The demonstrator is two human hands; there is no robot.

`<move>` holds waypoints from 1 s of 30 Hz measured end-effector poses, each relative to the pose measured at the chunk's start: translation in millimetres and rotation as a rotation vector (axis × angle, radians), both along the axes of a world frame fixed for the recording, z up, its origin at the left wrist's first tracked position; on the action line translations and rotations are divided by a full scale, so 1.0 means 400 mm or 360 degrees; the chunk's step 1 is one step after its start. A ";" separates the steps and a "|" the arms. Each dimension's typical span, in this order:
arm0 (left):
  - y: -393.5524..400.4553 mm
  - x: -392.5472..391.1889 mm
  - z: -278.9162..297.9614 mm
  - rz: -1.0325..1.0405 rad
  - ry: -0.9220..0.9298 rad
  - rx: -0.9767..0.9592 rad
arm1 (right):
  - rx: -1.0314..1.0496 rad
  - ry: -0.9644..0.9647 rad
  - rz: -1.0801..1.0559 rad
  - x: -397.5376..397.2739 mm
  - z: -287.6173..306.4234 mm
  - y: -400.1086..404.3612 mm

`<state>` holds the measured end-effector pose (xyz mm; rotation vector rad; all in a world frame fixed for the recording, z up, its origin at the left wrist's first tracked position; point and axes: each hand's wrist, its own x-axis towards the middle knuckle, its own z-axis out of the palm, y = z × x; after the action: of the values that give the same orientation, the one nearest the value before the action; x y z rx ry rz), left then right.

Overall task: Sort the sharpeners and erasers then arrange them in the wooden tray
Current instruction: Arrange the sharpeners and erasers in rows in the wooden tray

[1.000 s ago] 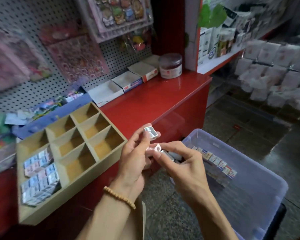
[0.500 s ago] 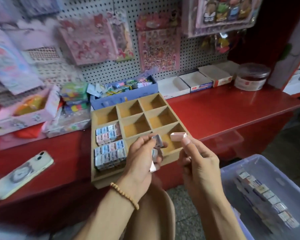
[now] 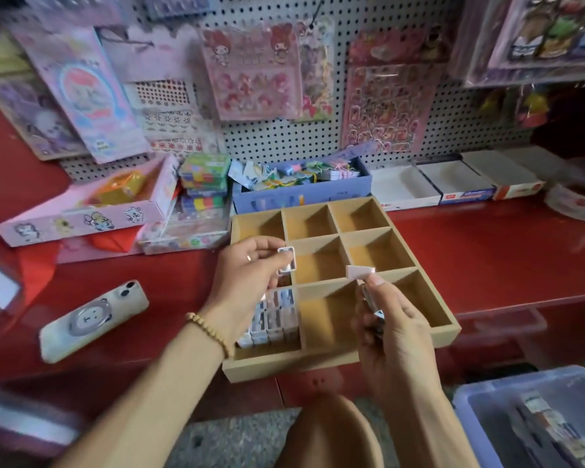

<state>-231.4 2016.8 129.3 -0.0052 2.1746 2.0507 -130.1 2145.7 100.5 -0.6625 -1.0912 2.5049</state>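
Observation:
The wooden tray (image 3: pixel 368 226) with several compartments lies on the red counter. Its left-hand compartments hold several small wrapped erasers (image 3: pixel 274 320) stood in rows. My left hand (image 3: pixel 244 278) hovers over the tray's left side and pinches a small silver-edged eraser (image 3: pixel 287 261). My right hand (image 3: pixel 390 327) is above the front middle compartment; its thumb and finger pinch a pale pink eraser (image 3: pixel 360 272), and more small pieces (image 3: pixel 374 307) sit in its palm.
A phone (image 3: pixel 93 320) lies on the counter at the left. Behind the tray stand a blue box (image 3: pixel 301 197) of trinkets, pink boxes and white cartons (image 3: pixel 453 185). A translucent bin (image 3: pixel 534 423) with more erasers sits low at the right.
The view has swung left toward the tray. Both hands have moved forward over the tray, the left one now above the left compartments, the right one still pinching the pink eraser.

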 end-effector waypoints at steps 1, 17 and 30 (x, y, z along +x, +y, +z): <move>-0.011 -0.029 -0.001 0.0023 0.0021 -0.0072 | 0.0011 -0.0029 0.0002 -0.004 -0.003 0.004; -0.011 -0.237 -0.076 -0.0209 0.0258 -0.1131 | 0.0333 -0.0041 0.0168 -0.031 -0.020 0.023; -0.053 -0.239 -0.059 -0.0647 0.0531 -0.1602 | 0.0408 -0.0012 0.0193 -0.040 -0.028 0.023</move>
<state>-327.0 1995.4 105.8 0.6277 2.8405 0.6474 -146.1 2154.9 89.3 -0.5473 -1.4636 2.4012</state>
